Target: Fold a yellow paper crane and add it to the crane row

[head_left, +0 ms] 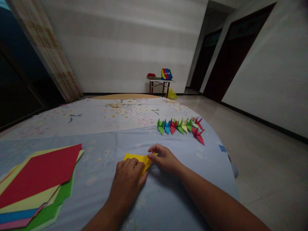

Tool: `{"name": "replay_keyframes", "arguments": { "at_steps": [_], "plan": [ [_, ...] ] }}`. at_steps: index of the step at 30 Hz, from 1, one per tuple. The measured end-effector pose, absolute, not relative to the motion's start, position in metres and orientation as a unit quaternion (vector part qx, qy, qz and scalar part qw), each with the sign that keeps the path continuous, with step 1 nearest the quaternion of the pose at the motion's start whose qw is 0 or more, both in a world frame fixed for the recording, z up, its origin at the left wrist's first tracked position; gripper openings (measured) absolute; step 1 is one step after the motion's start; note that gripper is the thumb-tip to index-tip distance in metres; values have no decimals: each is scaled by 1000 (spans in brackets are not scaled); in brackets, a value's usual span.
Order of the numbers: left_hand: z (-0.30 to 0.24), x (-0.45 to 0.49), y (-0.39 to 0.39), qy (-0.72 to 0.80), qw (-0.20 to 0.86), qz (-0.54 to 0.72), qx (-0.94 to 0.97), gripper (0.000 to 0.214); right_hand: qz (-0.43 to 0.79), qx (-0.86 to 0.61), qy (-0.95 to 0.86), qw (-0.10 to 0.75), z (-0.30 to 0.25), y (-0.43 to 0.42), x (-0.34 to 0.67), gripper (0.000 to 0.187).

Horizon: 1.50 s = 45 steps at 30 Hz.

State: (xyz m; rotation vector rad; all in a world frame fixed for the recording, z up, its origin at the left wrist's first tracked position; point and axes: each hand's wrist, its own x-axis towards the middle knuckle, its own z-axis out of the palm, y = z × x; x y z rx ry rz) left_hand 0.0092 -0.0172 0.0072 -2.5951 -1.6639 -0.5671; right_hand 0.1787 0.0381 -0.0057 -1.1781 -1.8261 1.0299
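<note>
A folded yellow paper (137,158) lies on the light blue cloth (168,199) in front of me. My left hand (127,179) presses down on its near part with curled fingers. My right hand (163,158) pinches the paper's right tip between thumb and fingers. Most of the paper is hidden under my hands.
A stack of coloured paper sheets (36,179), red on top, lies at the left. A row of folded paper cranes (180,126) in green, blue, red and yellow sits beyond my hands. The cloth ends at the right over a tiled floor (260,166). A small table (160,84) stands by the far wall.
</note>
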Motion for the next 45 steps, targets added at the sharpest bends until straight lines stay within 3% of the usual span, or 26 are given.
{"name": "replay_keyframes", "arguments": {
  "at_steps": [5, 8, 12, 18, 22, 28, 31, 38, 45],
  "plan": [
    [14, 2, -14, -554, -97, -342, -753, 21, 372, -406, -714, 433, 2, 39, 184, 35],
    [17, 4, -13, -586, -258, -430, -637, 27, 336, -420, -729, 424, 2, 43, 189, 39],
    [22, 14, -14, -562, -449, -476, -507, 40, 403, -387, -725, 404, 2, 44, 190, 37],
    [25, 21, -19, -531, -506, -502, -458, 42, 487, -390, -658, 423, 10, 42, 192, 30],
    [17, 15, -17, -563, -422, -441, -557, 38, 461, -419, -679, 389, 7, 46, 197, 28],
    [1, 1, -15, -584, -8, -313, -749, 37, 261, -450, -802, 294, -6, 54, 191, 18],
    [-2, 2, -18, -573, 102, -295, -758, 49, 193, -469, -819, 267, -12, 55, 184, 14],
    [1, 5, -20, -531, 78, -190, -822, 24, 122, -461, -847, 234, -20, 53, 178, 15],
    [8, -2, -21, -596, 51, -155, -786, 22, 140, -430, -852, 264, -26, 52, 177, 14]
  ]
}}
